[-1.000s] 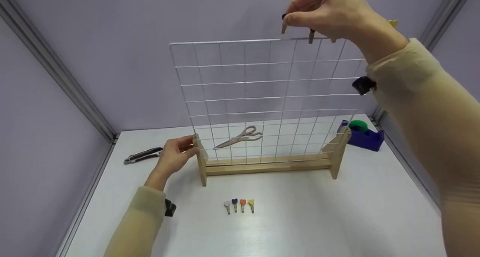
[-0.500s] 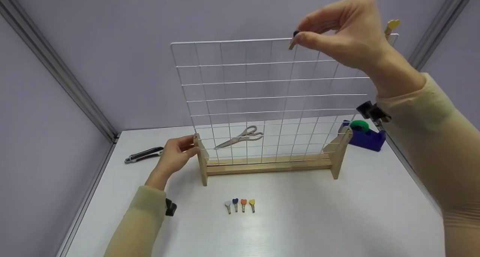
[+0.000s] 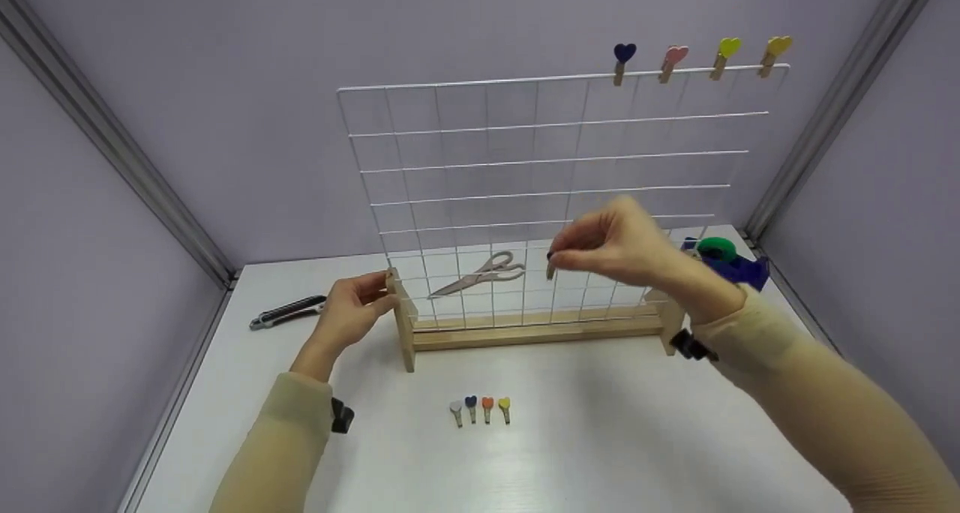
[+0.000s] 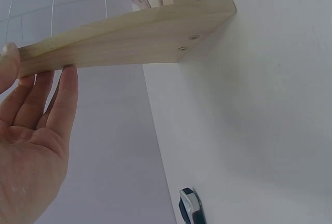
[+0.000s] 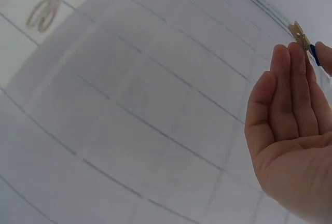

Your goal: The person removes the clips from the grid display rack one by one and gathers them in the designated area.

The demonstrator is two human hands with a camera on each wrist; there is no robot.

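A white wire grid stands upright in a wooden stand. My left hand grips the stand's left foot, thumb on one side and fingers on the other. My right hand hovers in front of the lower part of the grid and pinches a small wooden clip with a dark blue head. On the grid's top rim sit a blue heart clip, a pink one and two yellow ones. Several more heart clips lie in a row on the table before the stand.
Scissors lie on the white table behind the grid. A utility knife lies left of my left hand. A blue tape dispenser with green tape stands at the back right. Lilac walls close the table in.
My right hand has come down from the grid's top rim to its lower part, still pinching the dark-headed clip. The rim's clips now show. My left hand has stayed on the foot.
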